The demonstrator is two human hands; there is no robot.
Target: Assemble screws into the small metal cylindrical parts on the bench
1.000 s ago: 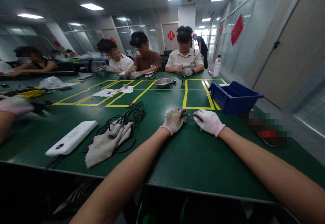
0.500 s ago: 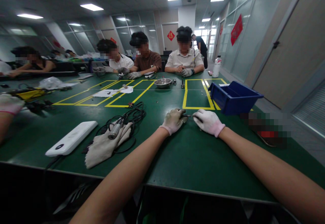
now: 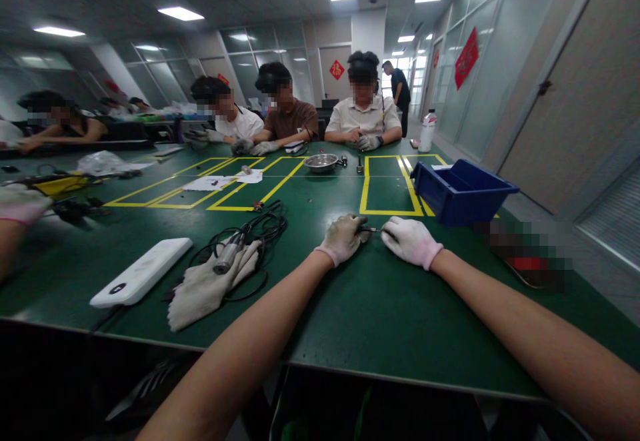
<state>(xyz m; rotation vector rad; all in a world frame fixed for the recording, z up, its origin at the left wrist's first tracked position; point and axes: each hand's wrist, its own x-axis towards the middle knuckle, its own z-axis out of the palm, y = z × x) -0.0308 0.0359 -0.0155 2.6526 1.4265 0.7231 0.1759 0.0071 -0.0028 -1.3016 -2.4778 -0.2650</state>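
Bin near the right hand, inside mostly hidden

- The bin catches my eye: solid deep blue.
- Under the bin, the table is dark green, patterned leftward with yellow tape in rectangles.
- Left of the bin, the left hand wears a grimy off-white glove, the right hand a whiter one, both pink-cuffed.
- The thin rod, also left of the bin: black and silvery.
- Farther left of the bin: white power pack, beige cloth, black cables.
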